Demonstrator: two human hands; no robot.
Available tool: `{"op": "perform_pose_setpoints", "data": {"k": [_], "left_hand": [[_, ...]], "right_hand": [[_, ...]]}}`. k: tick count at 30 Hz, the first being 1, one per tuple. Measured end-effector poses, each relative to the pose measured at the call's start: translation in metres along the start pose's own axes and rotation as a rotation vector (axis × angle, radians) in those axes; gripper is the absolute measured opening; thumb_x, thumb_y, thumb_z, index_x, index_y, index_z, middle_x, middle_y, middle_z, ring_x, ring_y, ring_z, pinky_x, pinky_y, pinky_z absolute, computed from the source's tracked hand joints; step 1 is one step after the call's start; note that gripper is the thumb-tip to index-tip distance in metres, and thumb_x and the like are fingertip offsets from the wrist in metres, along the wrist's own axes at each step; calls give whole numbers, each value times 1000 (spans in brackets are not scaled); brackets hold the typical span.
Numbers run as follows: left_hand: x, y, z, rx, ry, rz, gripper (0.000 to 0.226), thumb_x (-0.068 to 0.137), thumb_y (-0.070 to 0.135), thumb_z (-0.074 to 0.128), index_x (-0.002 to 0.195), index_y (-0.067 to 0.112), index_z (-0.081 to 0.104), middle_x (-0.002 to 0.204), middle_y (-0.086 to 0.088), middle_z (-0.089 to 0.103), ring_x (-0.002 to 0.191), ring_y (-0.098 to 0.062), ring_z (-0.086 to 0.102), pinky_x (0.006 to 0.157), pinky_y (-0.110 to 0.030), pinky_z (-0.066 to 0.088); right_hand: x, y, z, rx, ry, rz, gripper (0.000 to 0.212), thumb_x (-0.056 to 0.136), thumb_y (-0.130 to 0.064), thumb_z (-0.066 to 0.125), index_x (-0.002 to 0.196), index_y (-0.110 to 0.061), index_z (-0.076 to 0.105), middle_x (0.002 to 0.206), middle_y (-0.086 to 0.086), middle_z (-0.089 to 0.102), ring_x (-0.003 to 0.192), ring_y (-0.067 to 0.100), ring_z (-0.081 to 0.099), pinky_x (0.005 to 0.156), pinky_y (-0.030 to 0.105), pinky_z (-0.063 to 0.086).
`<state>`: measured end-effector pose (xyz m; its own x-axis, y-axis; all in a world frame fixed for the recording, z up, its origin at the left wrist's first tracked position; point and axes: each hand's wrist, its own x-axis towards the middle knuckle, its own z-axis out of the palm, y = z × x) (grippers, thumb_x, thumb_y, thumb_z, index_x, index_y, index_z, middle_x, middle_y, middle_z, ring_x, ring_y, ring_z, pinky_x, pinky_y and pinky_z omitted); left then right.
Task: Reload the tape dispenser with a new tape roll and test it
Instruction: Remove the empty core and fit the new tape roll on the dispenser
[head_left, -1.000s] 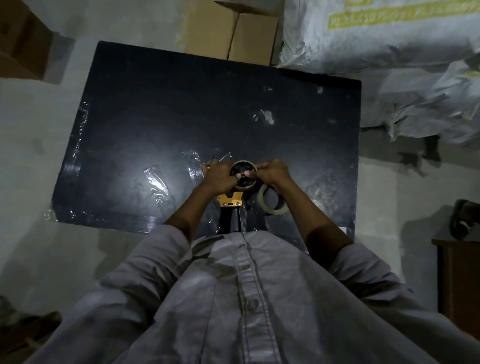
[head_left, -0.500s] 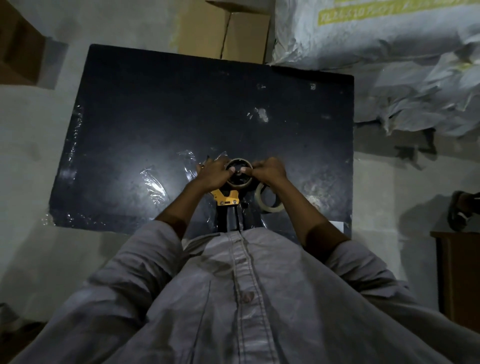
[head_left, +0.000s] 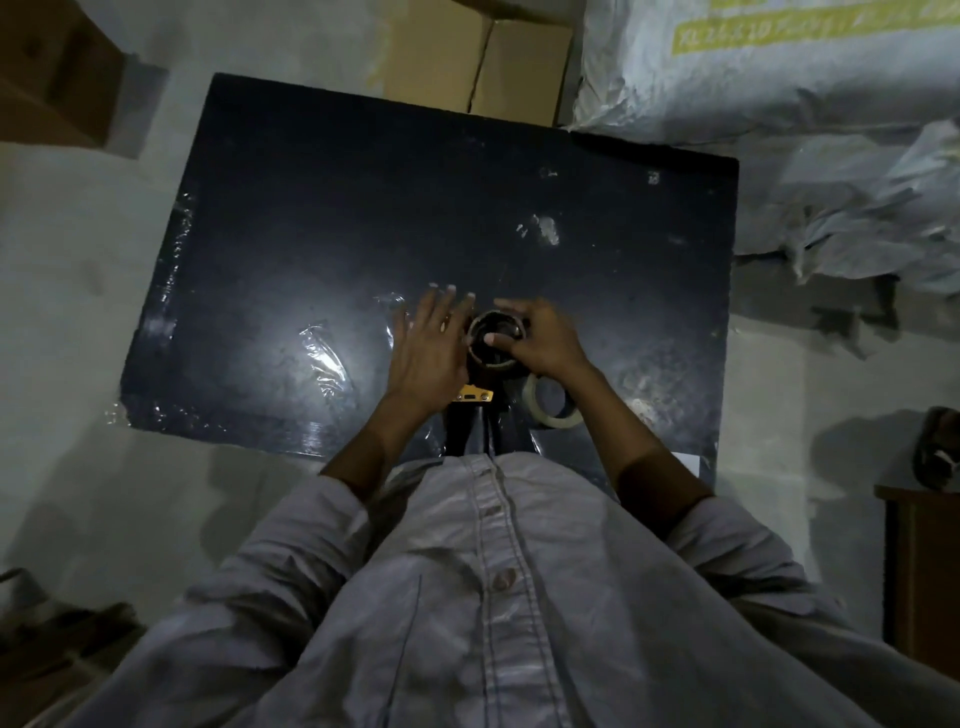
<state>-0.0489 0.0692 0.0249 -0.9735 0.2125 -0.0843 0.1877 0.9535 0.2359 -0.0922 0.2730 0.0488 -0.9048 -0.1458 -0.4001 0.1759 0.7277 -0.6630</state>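
Sacks and cardboard boxes are crowding the black table. Left hand is lying spread, fingers flat, beside the tape dispenser; right hand is pinching its brown tape core. A pale tape roll is lying just beside, under the right wrist.

Both forearms reach toward 12 o'clock, bare below grey sleeves pushed to the elbows, and converge at the wrists. The left hand lies palm down, fingers spread and extended toward 12 o'clock. The right hand is curled, its thumb pointing to 9 o'clock and its fingers bent under. The hands sit near each other, not touching.
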Motion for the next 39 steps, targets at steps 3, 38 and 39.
{"op": "perform_pose_setpoints", "data": {"k": [3,38,39], "left_hand": [[-31,-13,29,-46,-21,-67,75,117,55,27,179,22,0,186,-4,-15,173,-29,-9,137,-65,3],[-25,-12,48,-31,-142,-174,84,105,57,21,177,28,-10,185,3,-21,173,-33,-13,135,-69,-2],[-25,-12,47,-33,-143,-172,84,105,56,22,178,28,-9,185,4,-21,172,-34,-13,135,-69,-2]], "right_hand": [[0,-8,-3,-116,-127,-69,93,87,-42,98,167,-23,56,161,15,61,152,33,52,121,41,44],[0,-25,18,-285,37,49,107,62,-50,108,152,-15,62,151,13,50,133,38,61,116,48,51],[1,-23,15,-284,16,42,105,61,-48,109,151,-16,64,150,12,52,132,36,61,118,48,50]]}}
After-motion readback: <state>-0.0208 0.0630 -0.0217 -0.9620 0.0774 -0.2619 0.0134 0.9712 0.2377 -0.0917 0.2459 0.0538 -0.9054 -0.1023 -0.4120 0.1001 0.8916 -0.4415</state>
